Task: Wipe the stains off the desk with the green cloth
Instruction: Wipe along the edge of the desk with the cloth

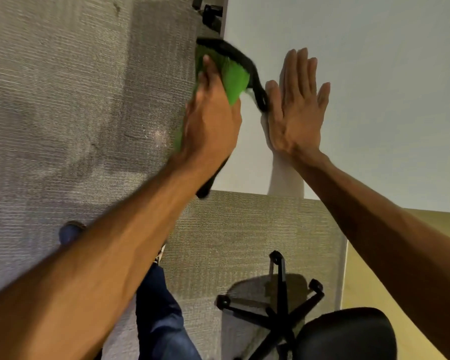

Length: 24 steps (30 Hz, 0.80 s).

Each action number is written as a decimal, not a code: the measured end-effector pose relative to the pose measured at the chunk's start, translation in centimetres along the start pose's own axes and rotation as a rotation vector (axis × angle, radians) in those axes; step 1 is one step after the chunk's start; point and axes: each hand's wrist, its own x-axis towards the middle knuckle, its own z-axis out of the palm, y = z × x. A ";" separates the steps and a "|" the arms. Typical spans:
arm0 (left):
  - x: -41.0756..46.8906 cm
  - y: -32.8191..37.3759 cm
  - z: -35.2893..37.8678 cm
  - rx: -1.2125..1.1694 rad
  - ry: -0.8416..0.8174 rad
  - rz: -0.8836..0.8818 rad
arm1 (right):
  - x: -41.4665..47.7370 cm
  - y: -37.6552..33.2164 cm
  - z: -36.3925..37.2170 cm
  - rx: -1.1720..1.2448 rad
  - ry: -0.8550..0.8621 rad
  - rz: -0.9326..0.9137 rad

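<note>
Grip: left hand [213, 120] clutched the green cloth [226, 76] at the desk [374, 74] corner.
Other hand: right hand [296, 110] lay flat, fingers spread, holding nothing.
Bearing: desk surface stretched rightward from the cloth, the left hand nearer.

The desk [374, 74] looks smooth, matt and pale. At its left edge the cloth [234, 79] is fuzzy green fabric with black trim. Below the desk, the carpet [63, 100] is coarse, ribbed weave; the chair [278, 313] base is glossy black plastic.
</note>
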 end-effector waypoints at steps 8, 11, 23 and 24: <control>5.3 1.7 0.1 0.027 0.021 0.006 | -0.1 -0.1 -0.2 0.016 0.014 0.005; 0.9 0.5 0.1 0.069 0.024 0.010 | -0.1 -0.3 -0.5 0.027 -0.001 0.017; -7.8 -1.4 -0.6 -0.091 -0.067 -0.098 | -0.1 -0.3 -0.5 0.040 -0.007 0.007; -7.0 -1.4 -0.6 -0.104 -0.076 -0.098 | -0.2 -0.3 -0.5 0.044 -0.003 0.004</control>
